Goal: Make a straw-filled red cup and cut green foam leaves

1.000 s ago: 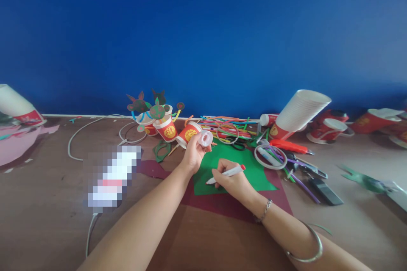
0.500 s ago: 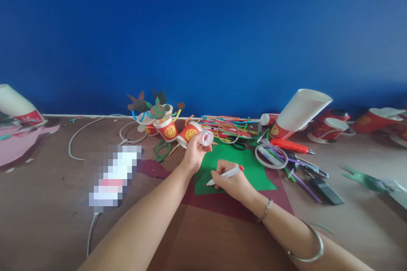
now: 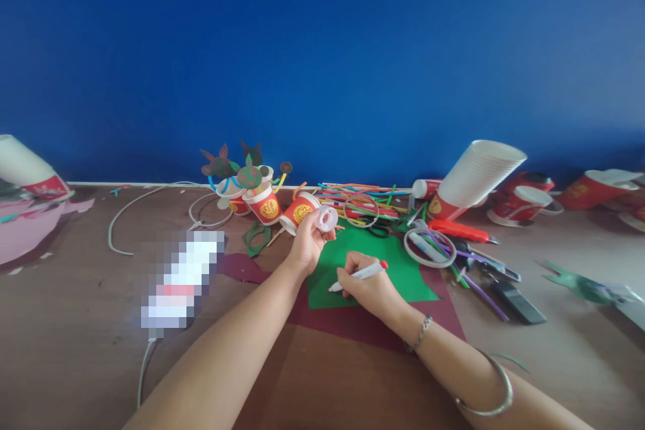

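The left hand [image 3: 307, 242] grips 1 pale round object [image 3: 321, 218] near the upper-left edge of the green sheet [image 3: 388, 252]; the right hand [image 3: 365, 279] pinches 1 marker [image 3: 370, 271], its tip over the sheet's lower-left part. Marking seems in hand; the next stroke likely needs steadiness.

From my end I could not see the part of the white marker [image 3: 371, 271] behind the right hand [image 3: 367, 287], nor tell whether its tip met the green sheet [image 3: 398, 269], which that hand partly covered. The marks on the small pale round piece [image 3: 320, 220] in the left hand [image 3: 305, 250] were too small for me to read. Pixel blocks masked the bright screen [image 3: 186, 275] from me. The green tool [image 3: 579, 285] looked blurred. My left edge cut off the pink sheet [image 3: 25, 234] and a cup stack [image 3: 25, 162]; both forearms [image 3: 226, 349] ran out below.
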`<state>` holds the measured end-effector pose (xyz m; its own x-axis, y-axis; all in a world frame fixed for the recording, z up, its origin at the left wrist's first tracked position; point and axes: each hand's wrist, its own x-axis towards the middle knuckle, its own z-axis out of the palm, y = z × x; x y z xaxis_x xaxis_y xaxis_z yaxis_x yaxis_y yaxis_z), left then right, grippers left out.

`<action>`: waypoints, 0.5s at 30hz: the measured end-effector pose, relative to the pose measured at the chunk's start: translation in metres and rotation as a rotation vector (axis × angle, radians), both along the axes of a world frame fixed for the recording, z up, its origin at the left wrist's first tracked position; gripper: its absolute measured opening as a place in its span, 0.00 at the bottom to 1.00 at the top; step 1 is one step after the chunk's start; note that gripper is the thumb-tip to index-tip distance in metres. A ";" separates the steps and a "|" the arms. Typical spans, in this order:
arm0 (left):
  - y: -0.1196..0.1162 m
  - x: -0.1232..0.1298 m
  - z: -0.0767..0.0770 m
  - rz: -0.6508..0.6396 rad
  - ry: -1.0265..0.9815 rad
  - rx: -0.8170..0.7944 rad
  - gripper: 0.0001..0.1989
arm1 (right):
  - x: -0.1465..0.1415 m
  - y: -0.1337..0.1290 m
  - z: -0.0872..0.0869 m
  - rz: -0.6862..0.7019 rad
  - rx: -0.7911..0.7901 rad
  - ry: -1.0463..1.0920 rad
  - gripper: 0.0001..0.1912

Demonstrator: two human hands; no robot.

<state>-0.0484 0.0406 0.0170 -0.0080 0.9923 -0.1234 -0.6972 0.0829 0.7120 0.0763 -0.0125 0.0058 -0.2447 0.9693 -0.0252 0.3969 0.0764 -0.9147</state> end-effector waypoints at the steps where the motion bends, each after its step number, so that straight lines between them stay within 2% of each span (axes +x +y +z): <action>1: 0.000 0.000 0.000 -0.002 0.002 0.002 0.13 | 0.000 0.000 0.000 -0.002 -0.001 -0.002 0.11; 15: 0.000 0.000 0.000 0.006 -0.008 -0.009 0.13 | 0.002 0.000 -0.001 0.003 -0.011 0.057 0.10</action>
